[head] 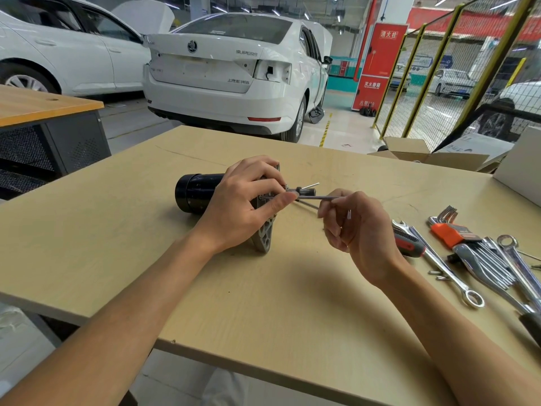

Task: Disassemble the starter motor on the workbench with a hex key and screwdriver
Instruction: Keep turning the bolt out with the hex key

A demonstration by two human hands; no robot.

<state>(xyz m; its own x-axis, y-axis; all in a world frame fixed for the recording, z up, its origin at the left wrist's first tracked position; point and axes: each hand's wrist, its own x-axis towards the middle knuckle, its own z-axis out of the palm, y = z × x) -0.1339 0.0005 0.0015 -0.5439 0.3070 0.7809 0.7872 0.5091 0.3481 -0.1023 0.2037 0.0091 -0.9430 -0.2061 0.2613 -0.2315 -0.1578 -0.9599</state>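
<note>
The starter motor [194, 192], a black cylinder with a grey cast end bracket [265, 235], lies on its side in the middle of the workbench [117, 230]. My left hand [246, 203] grips the motor at the bracket end, its thumb and fingertips pinching around the thin hex key [316, 197] where it meets the motor. My right hand [355, 227] pinches the other end of the hex key, which lies roughly level between both hands. A red-and-black screwdriver handle [408, 243] lies just right of my right hand, partly hidden by it.
At the right of the bench lie a hex key set in an orange holder [450, 232], several chrome spanners [497, 268] and small loose parts [437, 275]. Cardboard boxes [424, 155] stand at the far right corner. White cars are parked beyond the bench.
</note>
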